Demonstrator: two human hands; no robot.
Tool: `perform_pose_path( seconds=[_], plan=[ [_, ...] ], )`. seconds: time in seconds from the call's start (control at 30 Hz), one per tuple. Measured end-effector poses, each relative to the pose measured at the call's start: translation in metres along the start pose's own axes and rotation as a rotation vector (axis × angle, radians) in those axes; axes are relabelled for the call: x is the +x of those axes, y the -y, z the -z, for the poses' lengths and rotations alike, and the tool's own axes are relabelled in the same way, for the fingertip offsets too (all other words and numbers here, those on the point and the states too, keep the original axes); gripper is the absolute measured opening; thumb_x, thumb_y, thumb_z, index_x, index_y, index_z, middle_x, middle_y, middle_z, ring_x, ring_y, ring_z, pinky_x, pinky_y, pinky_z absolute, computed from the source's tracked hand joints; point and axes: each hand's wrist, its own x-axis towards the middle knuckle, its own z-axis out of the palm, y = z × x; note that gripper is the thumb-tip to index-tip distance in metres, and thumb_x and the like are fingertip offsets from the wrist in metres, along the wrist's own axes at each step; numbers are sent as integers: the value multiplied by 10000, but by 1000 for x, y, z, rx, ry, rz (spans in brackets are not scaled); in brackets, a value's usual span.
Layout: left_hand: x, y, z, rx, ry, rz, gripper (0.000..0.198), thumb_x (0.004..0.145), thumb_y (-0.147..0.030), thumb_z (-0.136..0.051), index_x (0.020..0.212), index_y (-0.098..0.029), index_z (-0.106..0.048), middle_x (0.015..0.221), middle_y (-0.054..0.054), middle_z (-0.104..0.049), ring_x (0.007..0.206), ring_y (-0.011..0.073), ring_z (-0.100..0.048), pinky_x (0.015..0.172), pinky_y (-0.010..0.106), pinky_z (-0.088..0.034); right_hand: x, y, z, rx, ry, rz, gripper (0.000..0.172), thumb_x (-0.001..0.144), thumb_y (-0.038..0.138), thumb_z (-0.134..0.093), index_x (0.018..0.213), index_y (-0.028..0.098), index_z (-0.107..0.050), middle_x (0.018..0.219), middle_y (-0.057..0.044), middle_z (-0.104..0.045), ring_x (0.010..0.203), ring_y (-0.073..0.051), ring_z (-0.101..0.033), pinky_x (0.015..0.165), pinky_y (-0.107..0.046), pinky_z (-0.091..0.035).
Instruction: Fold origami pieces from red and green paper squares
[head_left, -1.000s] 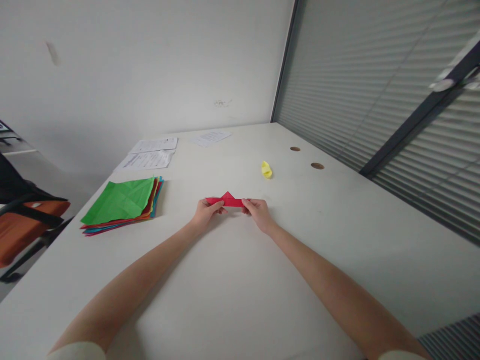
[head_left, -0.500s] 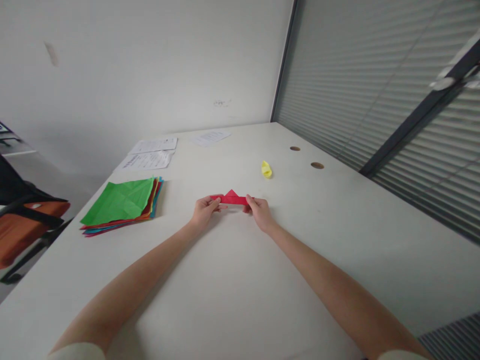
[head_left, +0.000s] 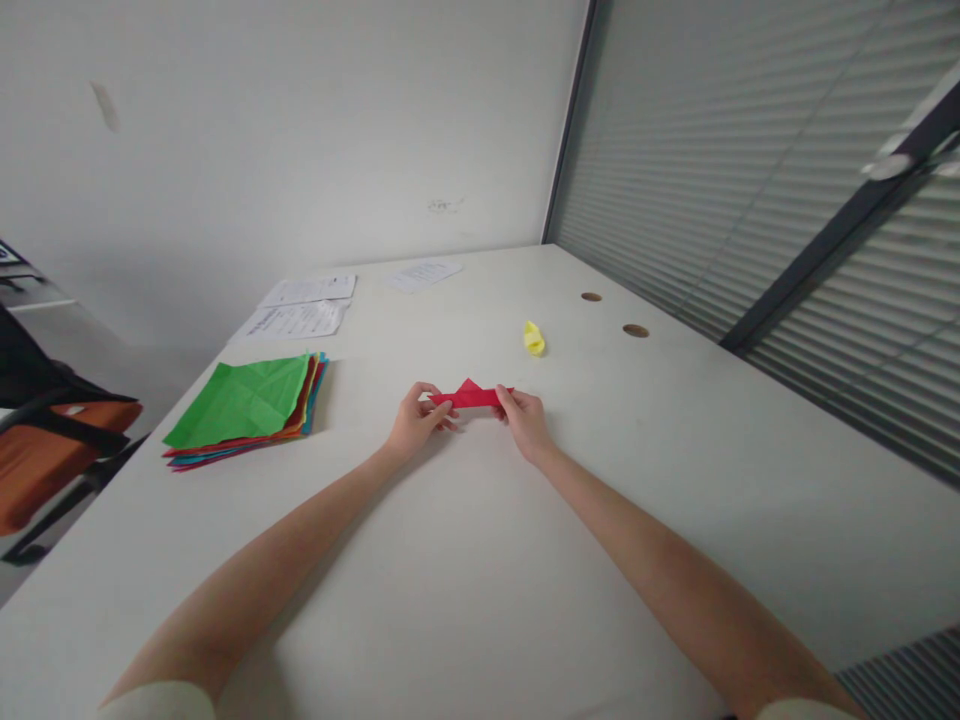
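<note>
A red folded paper boat (head_left: pixel 472 397), long and narrow with a small peak in the middle, is held level just above the white table. My left hand (head_left: pixel 417 417) pinches its left end, thumb on the near side and fingers partly behind. At the other end, my right hand (head_left: pixel 525 418) grips the paper between thumb and fingers. Beyond my right hand lies a small yellow folded paper boat (head_left: pixel 534 339). To the left of my hands rests a stack of coloured paper sheets (head_left: pixel 244 400), green on top.
Printed sheets (head_left: pixel 296 318) lie at the back left of the white table (head_left: pixel 465 560), and another sheet (head_left: pixel 424 275) near the wall. Two round holes (head_left: pixel 636 330) pierce the tabletop near the window blinds (head_left: pixel 675 180). An orange chair (head_left: pixel 64 450) stands at far left.
The red paper boat has shifted slightly right with my hands and tilts a little, right end higher. My left fingers have moved at its left end, whose pointed tip now shows.
</note>
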Motion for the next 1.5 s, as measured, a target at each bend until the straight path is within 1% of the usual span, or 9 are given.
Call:
perform_pose_path(
  seconds=[0.17, 0.3, 0.47, 0.63, 0.77, 1.0, 1.1, 1.3, 1.5],
  plan=[
    [0, 5, 2, 77, 93, -11, 415, 717, -506, -735, 798, -186, -485, 704, 39, -728, 589, 157, -680, 544, 242, -459, 6, -6, 4, 65, -50, -5, 563, 754, 681, -544, 720, 146, -716, 557, -16, -566, 551, -141, -490, 537, -271, -383],
    [1, 8, 3, 110, 87, -55, 383, 748, -493, -716, 730, -180, -498, 653, 52, -723, 584, 156, -674, 566, 254, -467, 10, -12, 4, 123, -67, -45, 548, 724, 679, -586, 636, 150, -700, 543, -22, -576, 543, -142, -493, 545, -278, -394],
    [5, 4, 3, 98, 129, -40, 446, 677, -528, -759, 662, -195, -462, 616, 60, -722, 547, 175, -673, 538, 272, -476, 10, -10, 3, 171, -122, -78, 535, 675, 680, -626, 587, 156, -685, 538, -24, -591, 533, -140, -491, 537, -279, -385],
    [6, 5, 5, 105, 90, -20, 435, 667, -506, -768, 657, -194, -465, 614, 56, -721, 561, 179, -681, 543, 269, -487, 6, -2, 2, 83, -68, -47, 526, 718, 669, -581, 604, 163, -670, 562, -26, -595, 548, -141, -492, 547, -280, -377],
    [3, 9, 6, 128, 74, -35, 391, 702, -467, -755, 677, -189, -481, 646, 63, -727, 600, 181, -692, 575, 274, -503, 4, -1, 3, 61, 2, -84, 501, 640, 659, -671, 566, 165, -636, 530, -19, -579, 528, -135, -488, 538, -277, -379],
    [2, 3, 4, 112, 183, -25, 452, 691, -507, -758, 653, -199, -429, 658, 78, -734, 602, 184, -689, 582, 285, -503, 9, -7, 3, 196, -62, -132, 513, 595, 670, -699, 518, 172, -604, 500, -22, -560, 510, -137, -482, 529, -284, -378],
    [2, 0, 4, 53, 174, -22, 464, 676, -517, -769, 669, -196, -434, 642, 70, -726, 568, 175, -674, 574, 287, -502, 9, -6, 3, 193, -51, -126, 512, 610, 668, -690, 527, 170, -604, 510, -22, -557, 520, -139, -486, 535, -286, -377],
    [1, -2, 5, 54, 103, 2, 490, 683, -488, -770, 994, -170, -564, 668, 17, -708, 541, 142, -640, 534, 237, -462, 4, -4, 3, 46, 102, -61, 423, 664, 572, -692, 624, 152, -679, 565, -2, -577, 562, -125, -482, 578, -275, -389],
    [1, 9, 6, 297, 228, -9, 366, 759, -466, -697, 823, -106, -687, 589, 4, -628, 460, 79, -490, 459, 206, -352, -2, -6, -1, -89, 329, 64, 397, 695, 535, -698, 622, 145, -683, 566, 8, -566, 570, -117, -471, 552, -252, -365]
  ],
)
